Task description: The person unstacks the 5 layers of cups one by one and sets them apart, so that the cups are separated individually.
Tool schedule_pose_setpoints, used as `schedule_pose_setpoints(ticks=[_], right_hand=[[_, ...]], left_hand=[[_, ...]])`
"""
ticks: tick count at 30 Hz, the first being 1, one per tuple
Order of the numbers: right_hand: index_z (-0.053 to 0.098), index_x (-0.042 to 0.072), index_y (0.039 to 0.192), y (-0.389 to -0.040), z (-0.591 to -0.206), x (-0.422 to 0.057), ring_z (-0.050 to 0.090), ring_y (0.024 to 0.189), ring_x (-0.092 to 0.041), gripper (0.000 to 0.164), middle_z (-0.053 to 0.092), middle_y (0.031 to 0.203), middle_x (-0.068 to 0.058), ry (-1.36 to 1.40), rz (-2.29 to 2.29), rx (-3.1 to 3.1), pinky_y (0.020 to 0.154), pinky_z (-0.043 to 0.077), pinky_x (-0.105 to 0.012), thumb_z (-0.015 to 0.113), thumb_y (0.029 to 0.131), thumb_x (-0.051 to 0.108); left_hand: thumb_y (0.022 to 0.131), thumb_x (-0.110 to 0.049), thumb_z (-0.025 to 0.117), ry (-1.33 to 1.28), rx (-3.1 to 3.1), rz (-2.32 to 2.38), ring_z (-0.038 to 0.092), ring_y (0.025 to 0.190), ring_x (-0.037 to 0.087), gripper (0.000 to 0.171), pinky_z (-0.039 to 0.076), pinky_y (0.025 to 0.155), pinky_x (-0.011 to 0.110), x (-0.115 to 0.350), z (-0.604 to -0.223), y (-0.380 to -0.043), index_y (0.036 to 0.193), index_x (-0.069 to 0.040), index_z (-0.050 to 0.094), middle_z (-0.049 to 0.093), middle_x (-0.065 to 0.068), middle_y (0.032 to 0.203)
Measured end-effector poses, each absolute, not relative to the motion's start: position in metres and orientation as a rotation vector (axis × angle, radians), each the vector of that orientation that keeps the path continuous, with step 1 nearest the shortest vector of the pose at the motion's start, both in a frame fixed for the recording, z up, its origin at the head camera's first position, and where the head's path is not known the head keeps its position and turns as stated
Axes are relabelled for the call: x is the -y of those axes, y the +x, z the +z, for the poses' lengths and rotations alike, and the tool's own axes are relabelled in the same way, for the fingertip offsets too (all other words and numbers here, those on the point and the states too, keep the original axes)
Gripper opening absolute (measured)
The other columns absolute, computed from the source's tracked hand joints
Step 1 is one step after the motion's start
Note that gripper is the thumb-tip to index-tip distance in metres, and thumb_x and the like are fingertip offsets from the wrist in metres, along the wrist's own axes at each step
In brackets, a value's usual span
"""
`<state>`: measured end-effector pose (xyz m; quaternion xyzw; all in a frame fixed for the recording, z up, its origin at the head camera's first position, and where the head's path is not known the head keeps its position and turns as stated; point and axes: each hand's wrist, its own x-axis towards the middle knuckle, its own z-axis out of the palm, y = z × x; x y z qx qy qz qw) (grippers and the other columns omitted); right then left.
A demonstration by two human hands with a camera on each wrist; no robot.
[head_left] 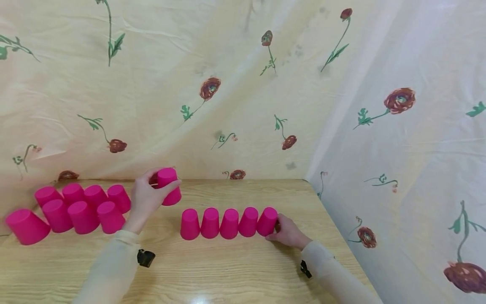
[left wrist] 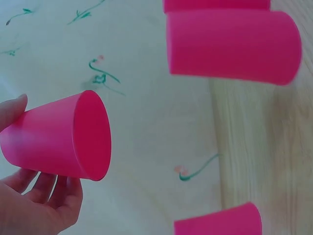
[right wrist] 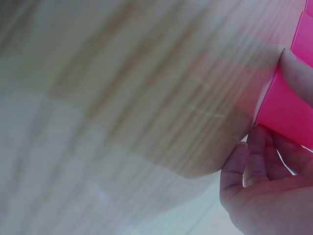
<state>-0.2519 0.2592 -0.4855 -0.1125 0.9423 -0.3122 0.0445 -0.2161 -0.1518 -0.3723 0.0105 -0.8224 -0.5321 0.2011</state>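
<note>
My left hand [head_left: 146, 192] holds a pink cup [head_left: 172, 197] upside down above the table, thumb on one side and fingers on the other. The left wrist view shows that cup's [left wrist: 49, 137] open mouth. Several upside-down pink cups stand side by side in a row on the table. At the right end of that row, my right hand [head_left: 290, 232] grips the last cup [head_left: 268, 220] low, near its rim. In the right wrist view the thumb and fingers lie on either side of this cup [right wrist: 286, 110].
Several more upside-down pink cups [head_left: 83, 217] stand in a cluster at the left of the wooden table [head_left: 224, 274]. Flowered cloth [head_left: 247, 105] hangs behind the table and along its right side.
</note>
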Motion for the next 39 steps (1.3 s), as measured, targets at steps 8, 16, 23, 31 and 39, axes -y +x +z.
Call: schedule_pose_setpoints(ticks=[8,16,23,31,39], right_hand=[[0.053,0.003,0.116,-0.252,-0.485,-0.259,0.053,0.086,-0.021,0.056,0.058,0.100,-0.003,-0.361,-0.962,-2.882,0.081,0.048,-0.039,0.085,0.071,0.012],[0.054,0.002,0.113,-0.252,-0.486,-0.260,0.052,0.083,-0.021,0.054,0.057,0.096,-0.003,-0.405,-0.950,-2.891,0.078,0.048,-0.038,0.085,0.071,0.012],[0.054,0.003,0.114,-0.254,-0.487,-0.260,0.051,0.082,-0.020,0.054,0.057,0.094,-0.002,-0.387,-0.952,-2.894,0.077,0.047,-0.036,0.085,0.071,0.012],[0.054,0.002,0.114,-0.253,-0.486,-0.260,0.052,0.084,-0.021,0.054,0.057,0.096,-0.004,-0.366,-0.950,-2.892,0.080,0.048,-0.038,0.085,0.071,0.013],[0.054,0.002,0.115,-0.254,-0.487,-0.261,0.052,0.084,-0.021,0.055,0.057,0.097,-0.003,-0.375,-0.956,-2.886,0.079,0.048,-0.038,0.085,0.071,0.013]], left_hand=[[0.077,-0.044,0.078,0.141,2.314,-1.385,0.055,0.098,0.029,0.066,0.050,0.075,0.034,0.175,-0.380,-0.210,0.127,-0.006,0.058,0.061,0.015,0.111],[0.080,-0.045,0.075,0.203,2.392,-1.347,0.054,0.099,0.033,0.071,0.051,0.075,0.039,0.193,-0.400,-0.201,0.132,-0.004,0.052,0.057,0.019,0.115],[0.079,-0.041,0.077,0.240,2.440,-1.294,0.053,0.101,0.037,0.069,0.050,0.080,0.051,0.207,-0.414,-0.197,0.130,-0.002,0.053,0.057,0.022,0.118],[0.080,-0.030,0.077,0.292,2.545,-1.215,0.050,0.103,0.043,0.067,0.047,0.082,0.056,0.217,-0.425,-0.197,0.129,0.005,0.049,0.056,0.027,0.120],[0.080,-0.025,0.076,0.355,2.601,-1.258,0.046,0.107,0.047,0.070,0.047,0.083,0.057,0.223,-0.437,-0.199,0.133,0.007,0.044,0.051,0.030,0.124]])
